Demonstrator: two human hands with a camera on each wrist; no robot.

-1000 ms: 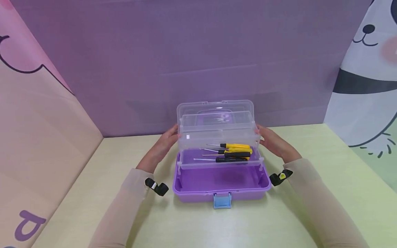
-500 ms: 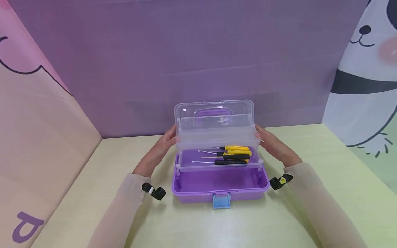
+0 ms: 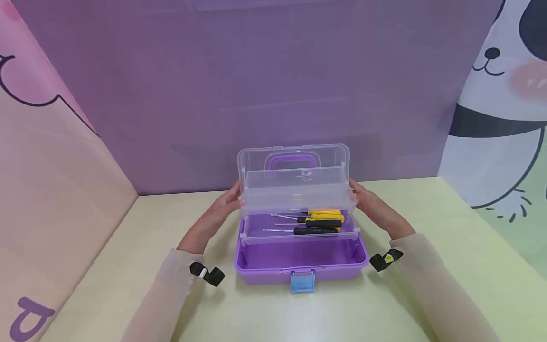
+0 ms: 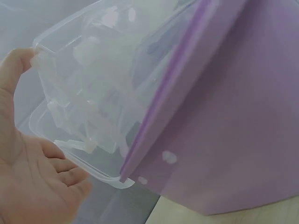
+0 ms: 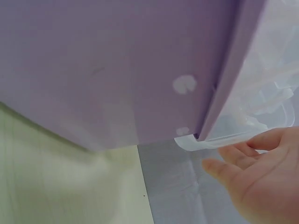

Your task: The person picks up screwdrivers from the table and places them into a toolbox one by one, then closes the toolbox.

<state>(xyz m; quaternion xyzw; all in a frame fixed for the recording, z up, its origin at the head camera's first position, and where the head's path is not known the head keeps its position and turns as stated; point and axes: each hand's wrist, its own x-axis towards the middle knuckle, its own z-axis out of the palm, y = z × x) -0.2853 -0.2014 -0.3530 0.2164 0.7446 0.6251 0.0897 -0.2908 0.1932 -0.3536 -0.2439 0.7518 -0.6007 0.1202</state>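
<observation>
A purple toolbox [image 3: 265,277] stands with its clear lid [image 3: 254,159] raised and its clear trays [image 3: 295,198] fanned upward. Several screwdrivers [image 3: 323,223] with yellow or black handles lie in the lower tray; the deep base compartment below looks bare. My left hand [image 3: 209,221] holds the lid and tray at the left side: the left wrist view has its thumb on the tray corner, fingers at the lid rim. On the opposite side my right hand [image 3: 378,209] does likewise, its fingers [image 5: 233,161] against the lid's outside in the right wrist view; its thumb is partly hidden.
The toolbox sits on a pale wooden table [image 3: 342,313]. A purple cloth backdrop [image 3: 273,85] rises closely behind, with printed panels at both sides. A light blue latch [image 3: 302,282] hangs open at the toolbox front.
The trays have sunk slightly forward and down relative to the lid, whose purple handle shows more clearly. Both hands stay at the sides. The head view has shifted a little.
</observation>
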